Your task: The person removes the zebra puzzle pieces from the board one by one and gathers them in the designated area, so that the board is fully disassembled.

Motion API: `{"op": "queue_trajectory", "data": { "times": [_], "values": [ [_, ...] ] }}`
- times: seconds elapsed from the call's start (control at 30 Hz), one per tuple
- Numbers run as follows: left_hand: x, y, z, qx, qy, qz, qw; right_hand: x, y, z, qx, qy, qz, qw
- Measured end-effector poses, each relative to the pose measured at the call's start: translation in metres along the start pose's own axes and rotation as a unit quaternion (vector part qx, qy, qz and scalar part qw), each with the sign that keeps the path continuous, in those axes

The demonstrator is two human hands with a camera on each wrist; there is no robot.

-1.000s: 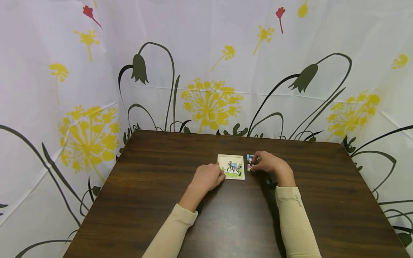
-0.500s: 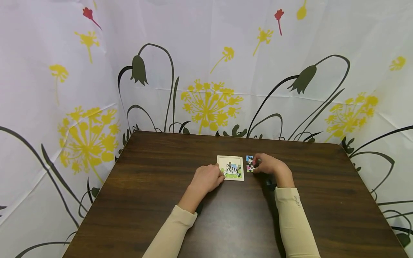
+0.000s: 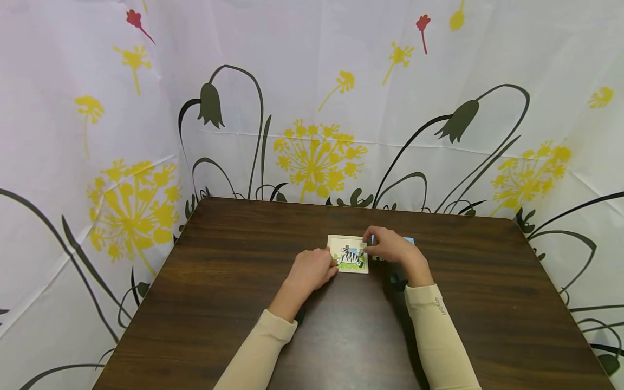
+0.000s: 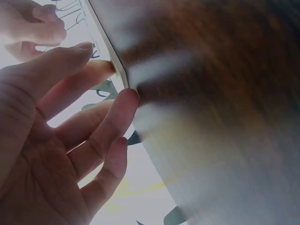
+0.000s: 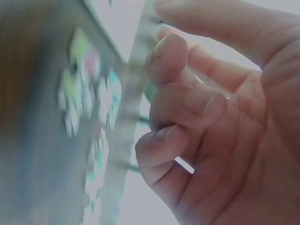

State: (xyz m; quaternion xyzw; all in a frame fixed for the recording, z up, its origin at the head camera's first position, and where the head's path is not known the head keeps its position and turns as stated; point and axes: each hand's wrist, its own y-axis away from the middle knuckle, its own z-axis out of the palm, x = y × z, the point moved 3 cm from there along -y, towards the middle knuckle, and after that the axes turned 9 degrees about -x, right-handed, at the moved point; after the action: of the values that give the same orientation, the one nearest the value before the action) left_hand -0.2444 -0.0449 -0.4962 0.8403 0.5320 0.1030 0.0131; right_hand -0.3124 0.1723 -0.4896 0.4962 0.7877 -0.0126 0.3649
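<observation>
A small zebra puzzle (image 3: 349, 254) lies near the middle of a dark brown wooden table (image 3: 234, 303), and a white curtain (image 3: 312, 108) with yellow flowers hangs behind the table. The left hand (image 3: 312, 269) touches the puzzle's left edge with loosely bent fingers (image 4: 123, 108) and grips nothing. The right hand (image 3: 390, 248) sits at the puzzle's right edge, fingers curled, pinching a piece (image 5: 133, 93) that looks blurry, with more pieces (image 3: 408, 240) just right of it.
</observation>
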Motion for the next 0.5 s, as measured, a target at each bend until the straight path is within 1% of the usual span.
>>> {"op": "queue_trajectory", "data": {
  "times": [0.1,0.23,0.5],
  "values": [
    [0.000,0.000,0.001,-0.003,-0.003,-0.001,1.0000,-0.011,-0.008,0.011,-0.017,0.007,-0.002,1.000],
    [-0.001,-0.002,0.002,-0.006,-0.005,0.001,1.0000,-0.019,-0.015,0.023,-0.037,0.002,0.000,0.999],
    [-0.002,-0.001,0.001,-0.010,-0.012,0.006,0.9999,-0.023,-0.022,0.032,-0.039,-0.008,0.000,0.999]
  ]
}}
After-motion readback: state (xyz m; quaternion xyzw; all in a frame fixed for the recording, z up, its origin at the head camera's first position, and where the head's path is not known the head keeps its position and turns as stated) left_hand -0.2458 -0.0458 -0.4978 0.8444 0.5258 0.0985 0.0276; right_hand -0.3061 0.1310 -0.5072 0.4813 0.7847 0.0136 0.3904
